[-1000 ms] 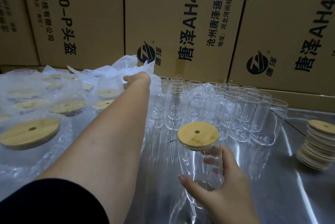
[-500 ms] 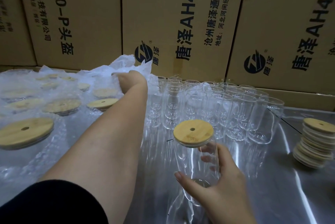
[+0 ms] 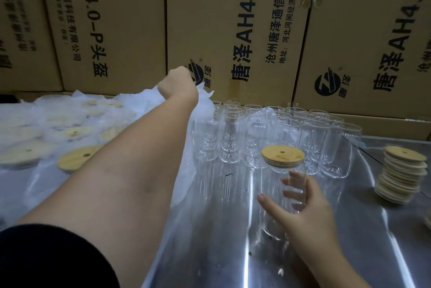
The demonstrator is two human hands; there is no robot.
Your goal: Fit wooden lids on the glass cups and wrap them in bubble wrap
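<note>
My right hand (image 3: pixel 303 215) grips a clear glass cup (image 3: pixel 283 196) at lower centre right; a round wooden lid (image 3: pixel 282 156) with a small hole sits on its rim. My left hand (image 3: pixel 178 84) is stretched far forward and closed on a sheet of bubble wrap (image 3: pixel 184 147), which it holds raised so the sheet hangs down along my forearm. Behind the held cup stand several bare glass cups (image 3: pixel 256 133) in rows. A stack of wooden lids (image 3: pixel 402 174) rises at the right.
Several lidded cups wrapped in bubble wrap (image 3: pixel 70 133) lie at the left under more plastic. The shiny metal table (image 3: pixel 233 252) reflects light. Large printed cardboard boxes (image 3: pixel 233 31) form a wall right behind everything.
My left hand has lifted up and to the right, pulling the bubble wrap sheet off the pile. My right hand still holds the lidded cup in about the same spot.
</note>
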